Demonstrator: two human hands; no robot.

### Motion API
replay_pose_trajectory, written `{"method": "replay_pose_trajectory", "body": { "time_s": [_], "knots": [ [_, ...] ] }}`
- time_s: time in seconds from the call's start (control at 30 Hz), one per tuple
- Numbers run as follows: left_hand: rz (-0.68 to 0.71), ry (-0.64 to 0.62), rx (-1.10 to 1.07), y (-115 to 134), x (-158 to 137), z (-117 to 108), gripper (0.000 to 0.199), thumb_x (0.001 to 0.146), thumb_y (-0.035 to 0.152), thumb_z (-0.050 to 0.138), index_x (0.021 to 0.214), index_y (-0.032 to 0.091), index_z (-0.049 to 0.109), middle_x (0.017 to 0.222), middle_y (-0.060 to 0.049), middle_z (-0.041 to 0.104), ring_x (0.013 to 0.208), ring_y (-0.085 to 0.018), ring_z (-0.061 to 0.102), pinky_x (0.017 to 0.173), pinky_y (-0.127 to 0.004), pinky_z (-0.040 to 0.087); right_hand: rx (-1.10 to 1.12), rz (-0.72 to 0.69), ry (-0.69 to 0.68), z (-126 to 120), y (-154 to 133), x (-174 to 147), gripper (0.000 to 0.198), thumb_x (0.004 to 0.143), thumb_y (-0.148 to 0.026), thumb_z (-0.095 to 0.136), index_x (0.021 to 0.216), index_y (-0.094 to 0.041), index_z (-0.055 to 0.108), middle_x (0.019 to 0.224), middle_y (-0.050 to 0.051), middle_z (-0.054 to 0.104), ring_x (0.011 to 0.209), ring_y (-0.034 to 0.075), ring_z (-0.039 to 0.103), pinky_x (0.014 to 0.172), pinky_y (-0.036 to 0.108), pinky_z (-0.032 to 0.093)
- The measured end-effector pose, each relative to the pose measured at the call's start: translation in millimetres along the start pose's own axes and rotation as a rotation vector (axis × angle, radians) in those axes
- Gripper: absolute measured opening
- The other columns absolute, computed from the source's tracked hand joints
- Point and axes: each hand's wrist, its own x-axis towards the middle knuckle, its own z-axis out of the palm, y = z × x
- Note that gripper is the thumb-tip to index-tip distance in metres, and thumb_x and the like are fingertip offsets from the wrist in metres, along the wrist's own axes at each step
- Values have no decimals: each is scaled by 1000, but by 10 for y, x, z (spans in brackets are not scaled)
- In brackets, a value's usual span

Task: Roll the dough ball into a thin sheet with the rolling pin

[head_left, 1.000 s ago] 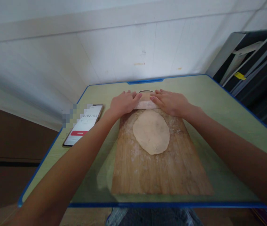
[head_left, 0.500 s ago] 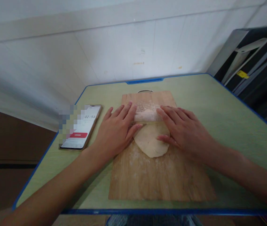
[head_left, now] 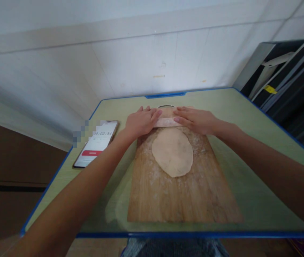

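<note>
Over table (head_left: 221, 101), left hand (head_left: 141, 122) and right hand (head_left: 196, 119) lie flat on roller (head_left: 166, 122).

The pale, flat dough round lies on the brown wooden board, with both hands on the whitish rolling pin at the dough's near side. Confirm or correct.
Wrong side: the head view shows the rolling pin, under the left hand and right hand, at the far side of the dough round. The rest stands.

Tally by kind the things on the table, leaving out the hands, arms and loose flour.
Phone: 1
Board: 1
Dough: 1
Rolling pin: 1
Total: 4
</note>
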Motion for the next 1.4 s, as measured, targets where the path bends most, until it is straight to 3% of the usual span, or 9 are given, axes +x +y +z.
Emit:
{"method": "replay_pose_trajectory", "body": {
  "time_s": [0.17, 0.33, 0.57, 0.77, 0.93, 1.07, 1.17, 1.27, 1.4],
  "knots": [
    [-15, 99, 2, 112, -239, -5, 50, 103, 37, 18, 132, 13, 50, 137, -13, 56, 129, -24, 49, 102, -39, 41, -23, -20, 60, -51, -148, -193, 57, 99, -46, 24, 128, -9, 55, 137, 19, 55, 127, 30, 50, 105, 48, 38],
    [50, 138, 1, 238, -710, -102, 47, 101, 41, 27, 118, 10, 58, 121, -15, 66, 105, -30, 64, 94, -46, 47, -25, -61, 199, -100, -335, -561, 54, 97, -48, 35, 125, -6, 55, 129, 21, 60, 120, 33, 54, 100, 51, 40],
    [169, 201, 19, 388, -1110, -190, 56, 97, 45, 33, 122, -2, 52, 131, -29, 56, 123, -35, 55, 96, -48, 49, 52, -193, 224, -148, -300, -841, 53, 97, -41, 39, 133, -3, 49, 132, 22, 57, 123, 31, 52, 101, 50, 43],
    [81, 51, -158, 352, -1058, -228, 47, 100, 39, 24, 118, 10, 56, 102, -15, 73, 81, -26, 72, 66, -38, 59, 143, -147, 239, -178, -247, -647, 48, 99, -40, 36, 121, -5, 60, 127, 21, 63, 114, 30, 60, 94, 48, 48],
    [208, 169, -80, 384, -1132, -135, 60, 100, 42, 25, 135, -4, 40, 142, -27, 46, 134, -33, 43, 103, -47, 46, 75, -73, 164, -195, -276, -456, 55, 100, -45, 24, 102, -14, 70, 109, 13, 73, 99, 30, 68, 76, 44, 53],
    [210, 77, -123, 416, -1179, -149, 66, 99, 50, 27, 140, -2, 36, 144, -26, 44, 134, -31, 45, 104, -44, 46, -16, 0, 67, -172, -324, -366, 57, 100, -46, 20, 111, -15, 67, 113, 13, 71, 97, 30, 68, 73, 43, 52],
    [166, 22, -161, 408, -1151, -171, 64, 99, 49, 27, 140, 1, 37, 144, -23, 46, 134, -29, 44, 104, -42, 46, -62, 6, 69, -159, -376, -340, 53, 100, -37, 19, 124, -14, 61, 121, 13, 68, 108, 27, 64, 90, 44, 48],
    [162, 41, -147, 386, -1118, -140, 66, 98, 51, 26, 140, 2, 37, 147, -23, 42, 139, -30, 37, 109, -46, 40, -71, 17, 77, -161, -416, -323, 50, 100, -31, 20, 130, -14, 57, 128, 11, 64, 119, 26, 58, 101, 46, 40],
    [172, 45, -156, 323, -1058, -77, 68, 98, 53, 23, 141, 2, 37, 150, -24, 36, 141, -33, 30, 110, -50, 37, -57, 14, 32, -170, -401, -198, 51, 99, -30, 21, 132, -13, 55, 128, 12, 64, 118, 28, 59, 97, 48, 42]
  ]
}}
